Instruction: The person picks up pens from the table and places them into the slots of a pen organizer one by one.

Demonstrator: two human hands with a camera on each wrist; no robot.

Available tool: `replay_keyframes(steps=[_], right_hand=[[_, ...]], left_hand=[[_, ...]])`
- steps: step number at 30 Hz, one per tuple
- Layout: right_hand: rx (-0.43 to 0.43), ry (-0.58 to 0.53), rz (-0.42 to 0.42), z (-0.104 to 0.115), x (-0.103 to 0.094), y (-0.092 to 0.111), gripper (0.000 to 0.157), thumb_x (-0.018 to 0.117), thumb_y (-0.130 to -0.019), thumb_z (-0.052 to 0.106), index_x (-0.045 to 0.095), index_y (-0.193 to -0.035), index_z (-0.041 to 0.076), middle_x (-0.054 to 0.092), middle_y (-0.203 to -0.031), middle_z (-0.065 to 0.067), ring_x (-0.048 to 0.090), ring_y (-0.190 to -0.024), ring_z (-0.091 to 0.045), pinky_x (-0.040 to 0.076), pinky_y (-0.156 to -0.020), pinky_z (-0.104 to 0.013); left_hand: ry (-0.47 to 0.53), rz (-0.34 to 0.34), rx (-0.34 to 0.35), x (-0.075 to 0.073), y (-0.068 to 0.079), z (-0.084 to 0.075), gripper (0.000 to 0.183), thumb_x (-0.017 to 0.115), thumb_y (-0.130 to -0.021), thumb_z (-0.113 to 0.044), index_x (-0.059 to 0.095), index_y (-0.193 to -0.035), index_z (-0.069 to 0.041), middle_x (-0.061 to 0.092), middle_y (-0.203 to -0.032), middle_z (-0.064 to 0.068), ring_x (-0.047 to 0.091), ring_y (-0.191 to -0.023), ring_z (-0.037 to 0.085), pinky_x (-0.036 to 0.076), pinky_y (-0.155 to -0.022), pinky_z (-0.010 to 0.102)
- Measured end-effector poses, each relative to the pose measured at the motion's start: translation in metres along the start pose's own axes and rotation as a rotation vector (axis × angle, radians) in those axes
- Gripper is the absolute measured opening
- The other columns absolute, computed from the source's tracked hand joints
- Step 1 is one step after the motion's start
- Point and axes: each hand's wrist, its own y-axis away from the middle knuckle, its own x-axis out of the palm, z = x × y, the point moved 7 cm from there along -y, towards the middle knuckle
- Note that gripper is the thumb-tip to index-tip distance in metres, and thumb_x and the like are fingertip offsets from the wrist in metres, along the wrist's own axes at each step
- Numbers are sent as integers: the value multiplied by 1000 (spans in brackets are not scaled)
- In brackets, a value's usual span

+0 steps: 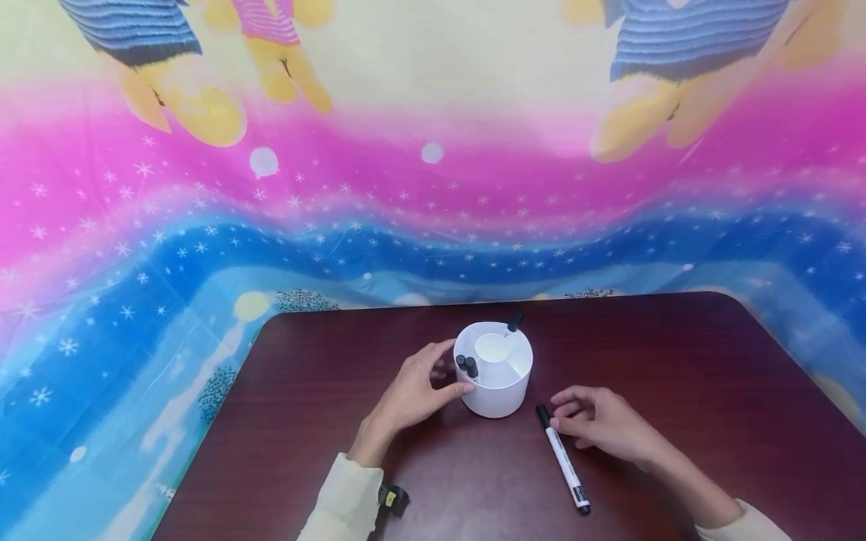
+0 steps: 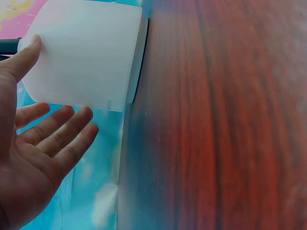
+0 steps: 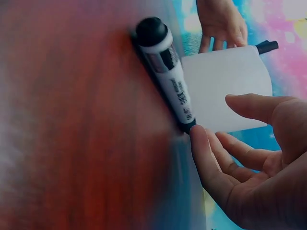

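Note:
A white round divided pen holder (image 1: 490, 398) stands upright on the table, with black-capped markers in its compartments: two (image 1: 467, 366) at the front left and one (image 1: 514, 323) at the back. My left hand (image 1: 413, 394) rests around its left side, thumb on the front wall; in the left wrist view its fingers are fairly straight and the palm is away from the wall. A white marker (image 1: 564, 466) with black ends lies on the table. Beside its upper black end is my right hand (image 1: 609, 424), fingers spread loosely; one fingertip (image 3: 199, 136) appears to touch that end.
The dark red-brown wooden table (image 1: 304, 421) has rounded far corners. Behind it hangs a colourful printed cloth (image 1: 433, 188) in pink and blue. A small black device (image 1: 394, 499) sits at the left sleeve cuff.

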Motion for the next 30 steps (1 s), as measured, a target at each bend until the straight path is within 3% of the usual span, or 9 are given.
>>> replay_keyframes(steps=[10, 18, 24, 30], right_hand=[[68, 63, -44, -10, 8, 7, 49, 86, -91, 22, 68, -129, -4, 73, -98, -8, 72, -82, -20, 64, -60, -37], [47, 137, -112, -8, 13, 5, 47, 94, -80, 16, 73, -118, -1, 72, -86, -3, 68, -69, -18, 59, -52, -33], [34, 81, -61, -8, 11, 4, 40, 83, -85, 1, 71, -121, -8, 71, -89, -7, 71, -74, -20, 64, -57, -35], [-5, 18, 13, -6, 3, 4, 43, 74, -93, 1, 64, -132, -15, 74, -102, -14, 74, -86, -23, 67, -67, -37]], left_hand=[[7, 1, -4, 1, 0, 0, 78, 87, -91, -42, 53, -158, -23, 68, -130, 3, 74, -115, 27, 63, -102, 43], [5, -3, -2, 1, 1, 0, 78, 87, -91, -43, 53, -158, -21, 69, -131, 3, 74, -115, 26, 63, -101, 43], [2, -5, -2, 0, 1, 0, 78, 87, -91, -45, 53, -158, -23, 69, -130, 1, 74, -114, 22, 63, -101, 40], [9, -5, 2, 1, 1, 0, 77, 87, -91, -44, 53, -158, -24, 68, -130, 1, 74, -114, 22, 63, -101, 40]])
